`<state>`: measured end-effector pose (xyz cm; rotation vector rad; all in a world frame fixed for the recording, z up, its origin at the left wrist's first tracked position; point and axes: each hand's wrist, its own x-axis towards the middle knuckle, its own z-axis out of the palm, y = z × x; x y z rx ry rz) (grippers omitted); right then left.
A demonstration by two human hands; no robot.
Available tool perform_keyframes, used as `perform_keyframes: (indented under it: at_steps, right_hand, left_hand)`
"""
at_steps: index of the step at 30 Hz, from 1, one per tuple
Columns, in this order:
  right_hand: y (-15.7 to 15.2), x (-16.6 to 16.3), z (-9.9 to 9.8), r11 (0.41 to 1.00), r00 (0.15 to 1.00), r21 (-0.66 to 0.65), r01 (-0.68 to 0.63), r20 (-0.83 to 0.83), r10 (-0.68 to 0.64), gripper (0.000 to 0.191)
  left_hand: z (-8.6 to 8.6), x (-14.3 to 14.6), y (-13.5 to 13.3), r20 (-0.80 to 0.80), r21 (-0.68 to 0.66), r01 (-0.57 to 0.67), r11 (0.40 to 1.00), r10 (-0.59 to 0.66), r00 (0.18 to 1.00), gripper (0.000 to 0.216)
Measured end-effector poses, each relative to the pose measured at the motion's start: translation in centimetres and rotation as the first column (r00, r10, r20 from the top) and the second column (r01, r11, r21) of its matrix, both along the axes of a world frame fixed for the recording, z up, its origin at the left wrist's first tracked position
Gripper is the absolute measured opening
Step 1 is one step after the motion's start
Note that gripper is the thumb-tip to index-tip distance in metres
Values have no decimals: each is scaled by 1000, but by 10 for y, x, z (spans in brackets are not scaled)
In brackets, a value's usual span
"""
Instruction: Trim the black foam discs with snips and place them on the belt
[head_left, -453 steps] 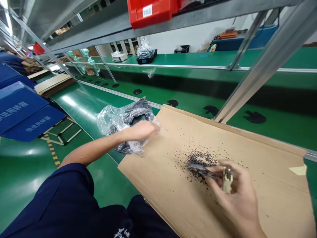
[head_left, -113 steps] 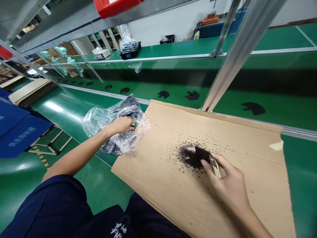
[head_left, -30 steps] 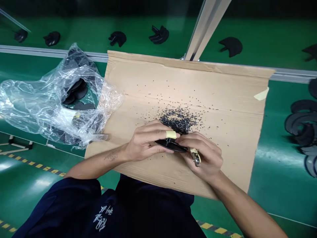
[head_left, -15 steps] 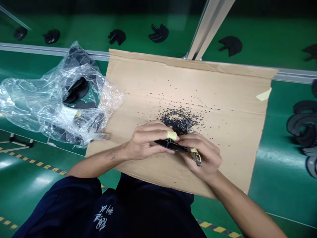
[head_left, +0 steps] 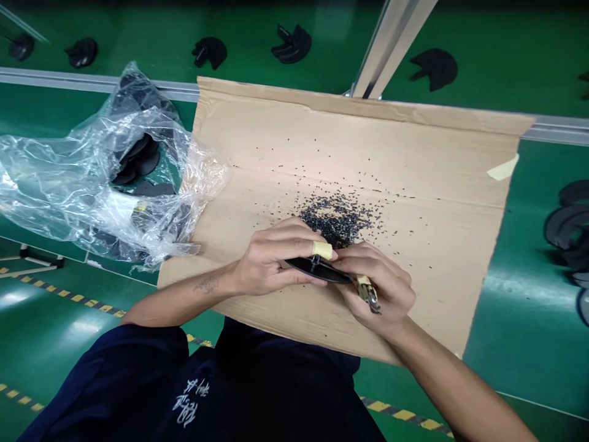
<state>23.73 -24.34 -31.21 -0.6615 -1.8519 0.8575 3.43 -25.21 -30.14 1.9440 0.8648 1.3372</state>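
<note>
My left hand [head_left: 271, 258] pinches a thin black plastic disc-like part [head_left: 317, 270] between fingers and thumb. A finger of that hand has a strip of yellow tape around it. My right hand [head_left: 380, 285] is closed around a small metal tool [head_left: 368, 294] partly wrapped in yellowish tape. The tool's exact kind is hidden by the fingers; its shiny end sticks out toward my body. The right fingertips meet the right edge of the black part. Just beyond both hands lies a pile of tiny black bits [head_left: 338, 221] on a cardboard sheet [head_left: 239, 215].
A clear plastic bag [head_left: 87, 178] with black parts inside lies at the left, overlapping the cardboard. More black parts [head_left: 570, 230] lie on the green surface at the right. Several others [head_left: 292, 44] are spread beyond the metal rail [head_left: 179, 89]. A post [head_left: 391, 46] rises at the back.
The view has shifted slightly, so the background sits a little higher. Both hands keep their grips, and the tool in my right hand is tilted a little differently.
</note>
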Motion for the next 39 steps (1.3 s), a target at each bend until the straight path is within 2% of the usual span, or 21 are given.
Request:
perform_keyframes:
  at_steps: [6,15,20,24,27,30,33,36,39]
  right_hand:
    - [-3,-1,0,998,1000,-60,29,10,-28,22]
    - [-2,-2,0,997,999,-61,51,18,-50,21]
    - [-2,-1,0,999,999,-30,40,30,-39,22]
    - [-3,-2,1,998,999,-57,33,31,-31,23]
    - [-3,-2,0,997,1000,-70,16,13,-16,24]
    - [-4,-3,1,992,1000,-123,9,-20,-11,20]
    - [-3,-4,2,981,999,-196,5,-52,-16,17]
    - [-2,-4,4,974,997,-226,-29,-77,12,14]
    - [0,-4,6,977,998,-214,-29,-58,17,14]
  left_hand:
    - [1,1,-2,3,30,-34,999,34,999,24]
    - [2,0,-2,-8,-3,-39,999,39,999,27]
    - [2,0,-3,1,-1,-35,999,35,999,20]
    - [4,1,-4,5,-22,-54,998,54,999,16]
    - [4,0,-4,2,-41,-46,998,46,999,17]
    - [1,-1,-2,21,-57,-1,998,2,1000,28]
    - [-2,-1,-3,62,-132,14,991,-6,998,34]
    - [-2,0,-4,141,-249,37,968,-2,990,24]
    - [-1,1,-6,144,-251,22,968,15,990,20]
